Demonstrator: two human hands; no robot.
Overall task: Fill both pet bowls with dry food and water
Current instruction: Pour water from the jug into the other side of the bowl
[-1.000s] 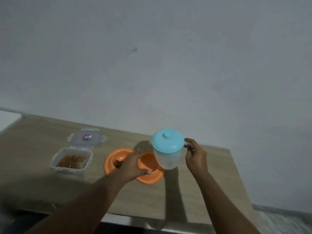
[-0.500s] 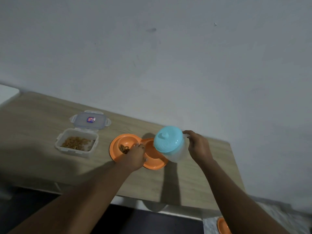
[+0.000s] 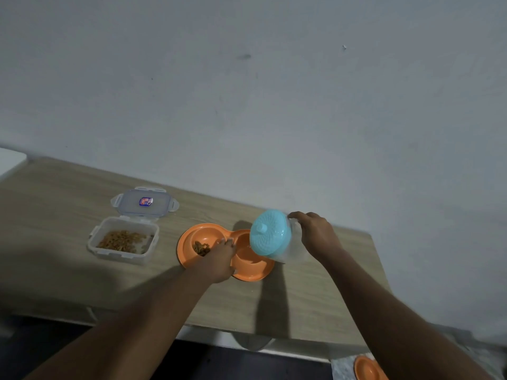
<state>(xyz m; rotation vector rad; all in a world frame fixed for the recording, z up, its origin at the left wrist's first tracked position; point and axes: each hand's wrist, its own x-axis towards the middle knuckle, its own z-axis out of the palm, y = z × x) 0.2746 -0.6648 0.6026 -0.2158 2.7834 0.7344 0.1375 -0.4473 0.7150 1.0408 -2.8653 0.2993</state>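
Observation:
An orange double pet bowl (image 3: pixel 252 271) lies on the wooden table (image 3: pixel 301 305). Its left cup holds a little dry food (image 3: pixel 201 248). My left hand (image 3: pixel 219 260) rests on the bridge between the two cups, fingers curled over the rim. My right hand (image 3: pixel 315 233) grips the handle of a clear jug with a turquoise lid (image 3: pixel 270 233). The jug is tipped steeply to the left over the right cup. Whether water is in that cup I cannot tell.
A clear plastic container (image 3: pixel 123 241) with dry food stands left of the bowl, its lid (image 3: pixel 144 202) lying behind it. A second orange bowl (image 3: pixel 367 368) lies on the floor at the lower right. A grey wall runs behind the table.
The jug has gone from upright to tipped far over the right cup. My left hand has stayed on the bowl. The camera has tilted down slightly.

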